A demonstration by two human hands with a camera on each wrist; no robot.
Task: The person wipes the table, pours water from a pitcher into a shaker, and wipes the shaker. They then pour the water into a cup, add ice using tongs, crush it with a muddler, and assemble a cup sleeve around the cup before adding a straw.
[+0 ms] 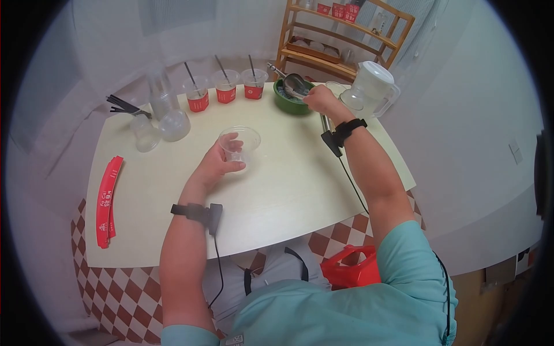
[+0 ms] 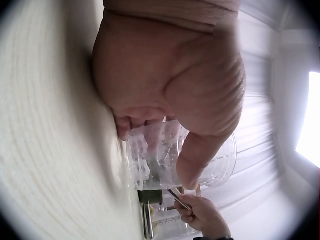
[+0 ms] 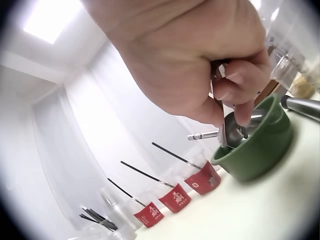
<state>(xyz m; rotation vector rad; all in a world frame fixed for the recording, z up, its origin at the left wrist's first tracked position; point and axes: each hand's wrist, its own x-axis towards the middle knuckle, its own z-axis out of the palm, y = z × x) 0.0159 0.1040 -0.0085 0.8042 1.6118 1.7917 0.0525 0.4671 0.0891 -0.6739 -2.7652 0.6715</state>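
My left hand (image 1: 216, 164) grips a clear plastic cup (image 1: 247, 141) upright at the table's middle. Clear, ice-like lumps show low in that cup in the left wrist view (image 2: 142, 160), beyond the thumb. At the back right, my right hand (image 1: 326, 102) holds the handle of a metal ladle (image 1: 295, 85), its dark scoop over the opening of a green bowl (image 1: 288, 105). The right wrist view shows the fingers curled round the handle and the scoop dipping inside the rim of the green bowl (image 3: 260, 150). Another metal handle (image 3: 202, 135) pokes out over the bowl's far side.
Three red-sleeved cups (image 1: 225, 95) with black straws line the back. Stacked clear cups (image 1: 163, 95) and black straws (image 1: 128, 106) stand left of them. Red paper sleeves (image 1: 107, 202) lie at the left edge. A lidded pitcher (image 1: 372, 86) is at the right, before a wooden shelf (image 1: 340, 63).
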